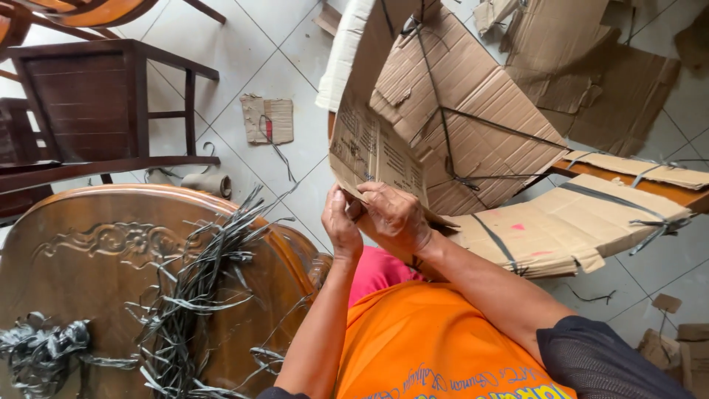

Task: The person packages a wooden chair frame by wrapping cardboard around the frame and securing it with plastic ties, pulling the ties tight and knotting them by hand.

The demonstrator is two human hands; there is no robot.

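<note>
Cardboard: where it was held before the chest, the flattened cardboard wrapping (450, 125) was tilted, long axis running up and away.
Hands: left hand (341, 225) and right hand (395, 218) were clenched on its lower edge.
Strap: black strap (443, 125) was crossed over it.

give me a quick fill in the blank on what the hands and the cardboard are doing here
1. Both hands, left hand and right hand, grip the lower edge of a flattened ____ sheet.
2. The sheet is crossed by thin black ____.
3. A heap of loose dark straps lies on a carved ____ table.
4. The person wears an ____ shirt.

Missing words: cardboard; straps; wooden; orange
</note>
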